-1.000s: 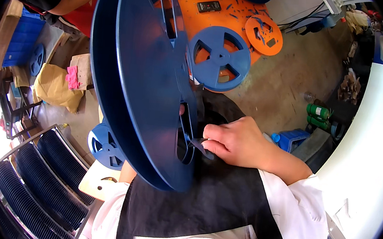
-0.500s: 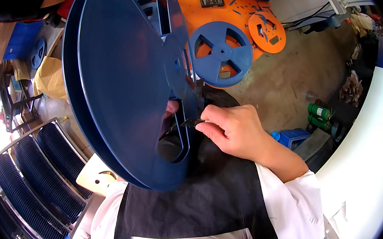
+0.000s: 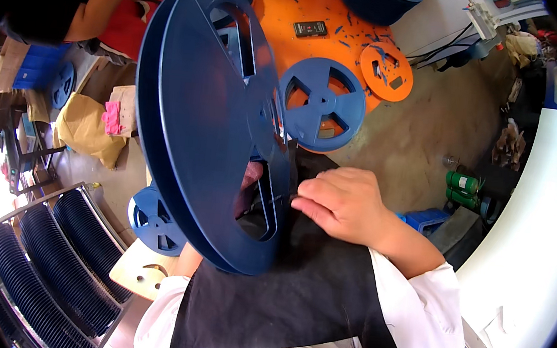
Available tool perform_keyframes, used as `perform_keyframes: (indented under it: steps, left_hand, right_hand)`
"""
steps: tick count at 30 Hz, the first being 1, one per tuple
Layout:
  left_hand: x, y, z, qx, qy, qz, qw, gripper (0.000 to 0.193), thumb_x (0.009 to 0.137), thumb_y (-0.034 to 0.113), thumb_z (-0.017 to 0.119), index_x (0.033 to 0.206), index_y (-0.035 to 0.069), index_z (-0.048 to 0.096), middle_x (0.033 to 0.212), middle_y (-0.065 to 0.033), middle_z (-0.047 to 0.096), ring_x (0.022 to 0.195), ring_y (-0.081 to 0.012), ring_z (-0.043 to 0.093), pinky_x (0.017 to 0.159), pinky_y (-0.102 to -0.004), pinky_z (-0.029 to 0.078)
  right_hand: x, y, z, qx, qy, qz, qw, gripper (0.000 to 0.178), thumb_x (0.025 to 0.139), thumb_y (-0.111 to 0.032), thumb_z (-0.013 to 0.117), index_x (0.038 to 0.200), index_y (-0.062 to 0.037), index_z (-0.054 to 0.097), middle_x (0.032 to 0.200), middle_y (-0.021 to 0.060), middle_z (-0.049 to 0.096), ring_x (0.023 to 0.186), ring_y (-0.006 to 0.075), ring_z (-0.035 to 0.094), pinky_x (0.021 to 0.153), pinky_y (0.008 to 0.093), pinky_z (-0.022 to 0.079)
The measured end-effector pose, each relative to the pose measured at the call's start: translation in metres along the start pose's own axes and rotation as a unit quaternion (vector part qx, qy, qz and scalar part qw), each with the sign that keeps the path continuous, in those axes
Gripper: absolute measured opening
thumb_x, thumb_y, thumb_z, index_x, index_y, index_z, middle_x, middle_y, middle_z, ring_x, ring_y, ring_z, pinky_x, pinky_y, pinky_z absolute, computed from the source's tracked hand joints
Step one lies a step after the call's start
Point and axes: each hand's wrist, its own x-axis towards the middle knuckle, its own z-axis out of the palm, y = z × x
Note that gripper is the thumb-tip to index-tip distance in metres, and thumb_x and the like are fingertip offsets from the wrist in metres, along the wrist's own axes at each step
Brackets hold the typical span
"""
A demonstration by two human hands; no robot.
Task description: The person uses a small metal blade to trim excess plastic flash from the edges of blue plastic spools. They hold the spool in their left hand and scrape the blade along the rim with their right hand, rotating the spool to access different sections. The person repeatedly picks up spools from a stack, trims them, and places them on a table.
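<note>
- One big blue reel (image 3: 213, 121) stands tilted in front of the black apron (image 3: 279, 301); its two smooth, round plates are kept apart by a narrow gap, and long openings are cut in the near plate.
- The right hand (image 3: 339, 203) is at the right edge of this reel, with thumb and index finger brought narrowly together on a thin dark piece (image 3: 281, 200), which reaches over the lower opening.
- The left hand (image 3: 250, 174) shows only partly through this opening; I cannot tell how its fingers are.
- Beyond the reel, one flat blue wheel (image 3: 318, 113) with wide cut-outs lies at the edge of the orange table (image 3: 273, 36).
- Near it are an orange disc (image 3: 381, 83) with blue scraps on it and a small black box (image 3: 310, 29).
- At the lower left, a metal-framed rack (image 3: 23, 210) contains curved rows of thin dark discs (image 3: 57, 243), standing closely on edge.
- Further left lies a wrinkled, yellow-brown sack (image 3: 92, 126), soft in form.
- On the floor at right stands a blue plastic bin (image 3: 427, 218); its content is too small to tell. Rounded green cylinders (image 3: 462, 192) are near it.
</note>
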Motion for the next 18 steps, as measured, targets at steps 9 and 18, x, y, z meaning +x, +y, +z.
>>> perform_keyframes:
  steps: [9,18]
  left_hand:
    - [-0.006,-0.001,-0.015,0.084,0.041,-0.023,0.995,0.087,0.075,0.068,0.08,0.125,0.0,0.059,0.116,-0.0111,0.066,0.102,-0.0214,0.066,0.088,-0.0337,0.054]
    - [-0.003,0.002,-0.016,0.101,0.042,-0.019,0.994,0.086,0.075,0.067,0.08,0.125,0.0,0.059,0.116,-0.0115,0.065,0.103,-0.0216,0.066,0.089,-0.034,0.054]
  right_hand:
    - [0.013,0.023,0.021,-0.159,0.14,-0.194,0.958,0.022,0.069,0.001,0.076,0.086,-0.0082,0.066,0.079,0.0024,0.06,0.061,0.0192,0.057,0.052,0.03,0.046]
    - [0.03,0.032,0.026,-0.135,0.198,-0.223,0.945,0.018,0.071,0.002,0.073,0.072,-0.0094,0.059,0.082,0.0023,0.058,0.062,0.0177,0.051,0.051,0.0304,0.041]
